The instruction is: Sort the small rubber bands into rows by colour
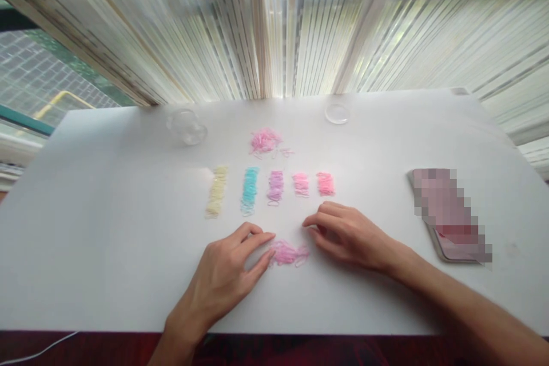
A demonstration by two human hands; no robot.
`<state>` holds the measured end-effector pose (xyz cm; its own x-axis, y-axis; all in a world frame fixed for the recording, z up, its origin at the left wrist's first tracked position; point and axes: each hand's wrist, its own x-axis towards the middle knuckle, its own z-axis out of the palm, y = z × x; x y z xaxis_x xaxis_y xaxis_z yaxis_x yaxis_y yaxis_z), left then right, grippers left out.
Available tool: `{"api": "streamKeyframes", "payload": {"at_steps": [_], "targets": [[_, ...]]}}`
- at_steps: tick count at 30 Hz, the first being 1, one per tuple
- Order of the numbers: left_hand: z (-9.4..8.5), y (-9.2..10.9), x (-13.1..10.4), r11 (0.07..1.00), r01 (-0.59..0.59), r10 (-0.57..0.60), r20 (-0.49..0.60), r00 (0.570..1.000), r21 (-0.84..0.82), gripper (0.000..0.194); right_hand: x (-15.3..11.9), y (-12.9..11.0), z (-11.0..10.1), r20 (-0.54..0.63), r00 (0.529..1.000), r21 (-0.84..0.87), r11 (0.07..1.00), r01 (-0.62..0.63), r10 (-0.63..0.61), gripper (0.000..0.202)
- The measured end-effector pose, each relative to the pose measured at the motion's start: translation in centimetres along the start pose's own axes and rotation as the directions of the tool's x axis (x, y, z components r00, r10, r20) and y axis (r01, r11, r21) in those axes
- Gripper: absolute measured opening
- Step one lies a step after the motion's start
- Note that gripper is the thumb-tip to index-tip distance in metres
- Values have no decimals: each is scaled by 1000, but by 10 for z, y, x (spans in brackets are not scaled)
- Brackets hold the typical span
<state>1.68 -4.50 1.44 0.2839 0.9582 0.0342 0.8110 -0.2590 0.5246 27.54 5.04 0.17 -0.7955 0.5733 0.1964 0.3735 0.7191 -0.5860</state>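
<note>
A loose heap of lilac-pink small elastic bands (pixel 289 253) lies near the front of the white table. At its left edge is my left hand (pixel 234 260), thumb and index finger apart, the tips touching or just beside the bands. My right hand (pixel 349 234) hovers up and right of the heap. Its thumb and index tips come close together, and anything between them is too small to make out. Beyond the hands, bands lie in neat columns: pale yellow (pixel 217 192), turquoise (pixel 249 191), lilac (pixel 275 187), light pink (pixel 301 184) and coral pink (pixel 326 183).
Another loose pink heap of bands (pixel 265 142) sits behind the columns. Clear plastic containers (pixel 187 127) stand at the back left, and a clear round lid or dish (pixel 337 114) at the back right. A phone (pixel 448 214) lies right of my right hand. Striped curtains (pixel 283 23) hang along the back edge.
</note>
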Motion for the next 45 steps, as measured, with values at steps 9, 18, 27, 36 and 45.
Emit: {"api": "streamKeyframes", "payload": {"at_steps": [9,18,27,36,45], "targets": [[2,10,1,997,-55,54,-21,998,-54,24,0,-13,1,135,987,98,992,76,-89,11],[11,24,13,989,-86,85,-20,996,-121,16,0,-12,2,85,993,124,990,67,-78,12],[13,29,21,967,-101,94,-41,995,-236,13,-2,-13,-1,21,997,158,985,73,-77,11],[14,22,31,943,-96,29,-207,978,-319,10,-1,-8,-1,-166,985,37,998,59,-52,9],[12,18,54,977,176,-209,-345,915,-125,17,-3,-1,-6,-217,974,-69,995,-74,58,11]]}}
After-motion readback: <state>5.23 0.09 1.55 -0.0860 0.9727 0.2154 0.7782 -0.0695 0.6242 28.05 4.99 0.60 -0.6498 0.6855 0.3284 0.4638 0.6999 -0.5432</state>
